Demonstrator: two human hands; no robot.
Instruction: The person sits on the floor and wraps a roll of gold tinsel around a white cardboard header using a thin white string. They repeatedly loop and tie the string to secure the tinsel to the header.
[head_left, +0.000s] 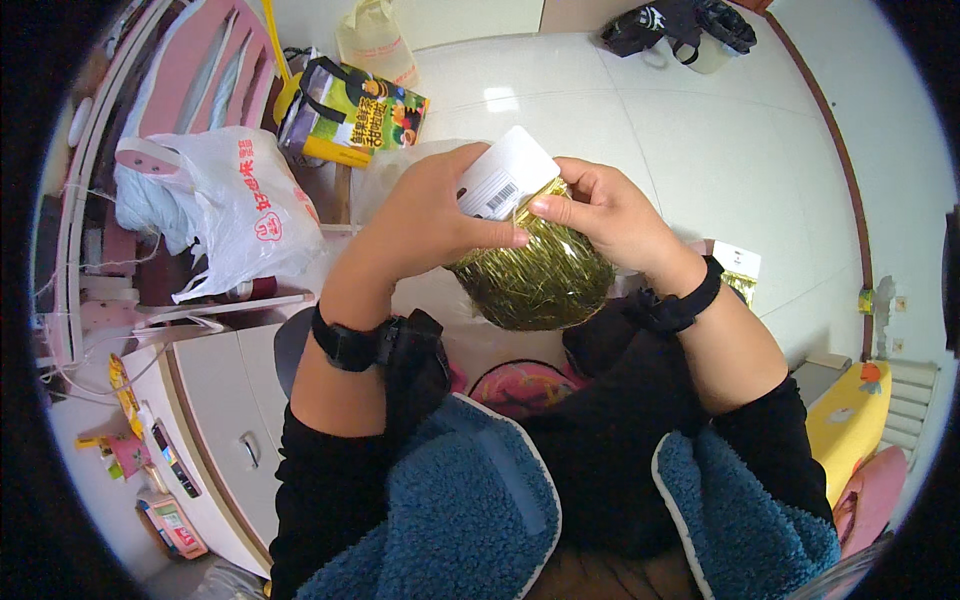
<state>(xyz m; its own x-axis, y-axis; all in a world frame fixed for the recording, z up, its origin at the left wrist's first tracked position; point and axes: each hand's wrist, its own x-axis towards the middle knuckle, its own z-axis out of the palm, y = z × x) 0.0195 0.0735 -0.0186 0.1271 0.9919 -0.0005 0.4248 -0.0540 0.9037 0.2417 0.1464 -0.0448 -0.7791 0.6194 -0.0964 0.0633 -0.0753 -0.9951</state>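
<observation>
A bundle of gold metallic tinsel (544, 277), seemingly in clear film, is held up between my two hands over my lap. A white card (517, 169) with a barcode and writing stands at its top. My left hand (442, 210) grips the card's left side, its thumb on the upper edge of the tinsel. From the right, my right hand (600, 210) pinches the bundle where card and tinsel meet, its thumb in front. Some fingers of both hands are hidden behind the card and bundle. A second white card (737, 260) with gold tinsel lies beyond my right forearm.
At left, a white plastic bag (247, 202) hangs by a pink-framed piece of furniture, above a white cabinet (225, 397). A colourful carrier bag (360, 112) stands on the tiled floor. Black bags (667, 30) lie far right. A yellow cushion-like item (851, 412) is at lower right.
</observation>
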